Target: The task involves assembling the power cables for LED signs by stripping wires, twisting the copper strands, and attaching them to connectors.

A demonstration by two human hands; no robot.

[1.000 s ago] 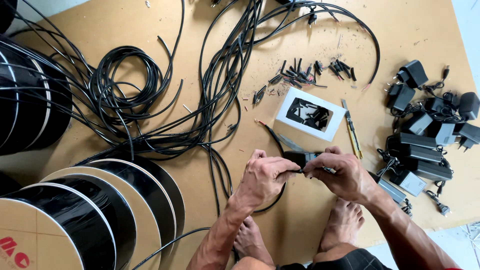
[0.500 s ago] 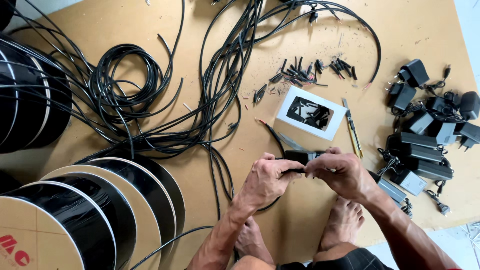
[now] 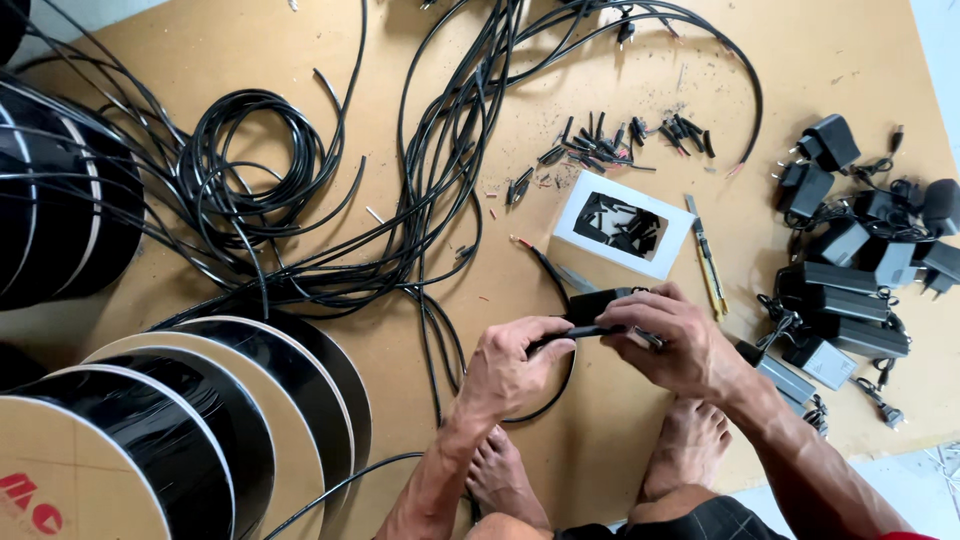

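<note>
My left hand (image 3: 512, 368) pinches a black cable (image 3: 548, 345) near its end, low in the middle of the view. My right hand (image 3: 676, 342) grips a black tool (image 3: 598, 302) and presses it onto that same cable end. The two hands almost touch. The cable loops down under my left wrist and runs back up to a stripped end (image 3: 518, 241) with bare red wire. My bare feet (image 3: 690, 450) rest on the board just below the hands.
Big cable reels (image 3: 200, 420) fill the lower left. A tangle of black cables (image 3: 330, 190) spreads across the brown board. A white box of small black parts (image 3: 624, 226), a yellow utility knife (image 3: 708, 262), loose cable offcuts (image 3: 620, 135) and a pile of black power adapters (image 3: 850, 270) lie to the right.
Both hands have stayed in place on the cable end, with only small shifts of the fingers. Nothing else has moved.
</note>
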